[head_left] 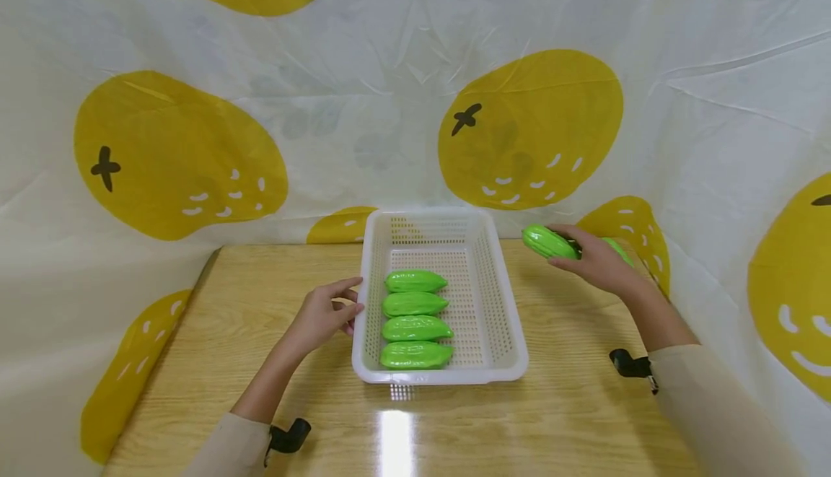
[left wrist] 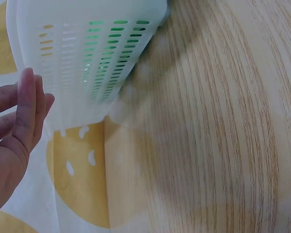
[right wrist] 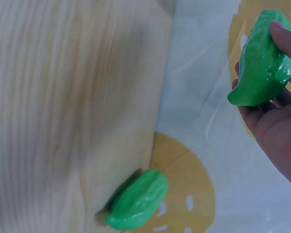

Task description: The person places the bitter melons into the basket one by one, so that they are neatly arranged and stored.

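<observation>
My right hand holds a glossy green bitter melon above the table's far right, thumb on one side and fingers round the other. In the right wrist view the ridged bitter melon shows its pointed tip. Another bitter melon lies on the table near its edge, mostly behind the right hand in the head view. A white plastic basket contains several bitter melons in a column along its left side, tips to the right. The left hand touches the basket's left rim with extended fingers.
The wooden table carries the basket near its middle. Behind and beside it hangs a white cloth with large yellow fruit prints. Each forearm wears a black wrist camera, the left camera low over the table.
</observation>
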A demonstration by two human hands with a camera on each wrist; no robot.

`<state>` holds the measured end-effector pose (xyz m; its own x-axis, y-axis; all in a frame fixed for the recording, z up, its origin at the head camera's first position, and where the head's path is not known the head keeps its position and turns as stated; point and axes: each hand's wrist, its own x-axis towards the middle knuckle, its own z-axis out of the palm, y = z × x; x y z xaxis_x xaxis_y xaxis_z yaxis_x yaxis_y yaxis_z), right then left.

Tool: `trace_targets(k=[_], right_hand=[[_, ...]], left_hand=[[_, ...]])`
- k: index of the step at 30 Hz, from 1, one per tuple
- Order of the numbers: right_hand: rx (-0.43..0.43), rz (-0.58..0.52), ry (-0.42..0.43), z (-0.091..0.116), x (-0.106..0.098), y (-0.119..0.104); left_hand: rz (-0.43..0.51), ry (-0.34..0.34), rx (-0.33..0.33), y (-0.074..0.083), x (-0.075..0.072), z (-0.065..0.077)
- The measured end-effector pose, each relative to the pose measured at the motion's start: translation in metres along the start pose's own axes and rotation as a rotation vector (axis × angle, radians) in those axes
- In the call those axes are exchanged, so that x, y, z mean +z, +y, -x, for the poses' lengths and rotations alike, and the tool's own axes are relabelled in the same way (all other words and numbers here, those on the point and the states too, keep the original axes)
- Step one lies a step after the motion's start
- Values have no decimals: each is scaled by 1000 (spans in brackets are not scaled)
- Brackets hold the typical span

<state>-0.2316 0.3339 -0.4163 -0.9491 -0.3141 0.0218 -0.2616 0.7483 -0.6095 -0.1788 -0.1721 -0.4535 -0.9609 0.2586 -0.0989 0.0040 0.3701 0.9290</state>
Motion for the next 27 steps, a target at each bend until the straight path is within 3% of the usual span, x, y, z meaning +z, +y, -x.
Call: trace_targets(k=[9,17,27], right_hand=[[-51,-29,-41,-30,4,-32],[-97,33,-83,-62,9,-59],[-163,-17,-160,-98,24,-94]], left_hand=[[-3,1,-3,1,0,1],[-4,-1,-2,2,1,1],[-5,5,-3,2,0,0]])
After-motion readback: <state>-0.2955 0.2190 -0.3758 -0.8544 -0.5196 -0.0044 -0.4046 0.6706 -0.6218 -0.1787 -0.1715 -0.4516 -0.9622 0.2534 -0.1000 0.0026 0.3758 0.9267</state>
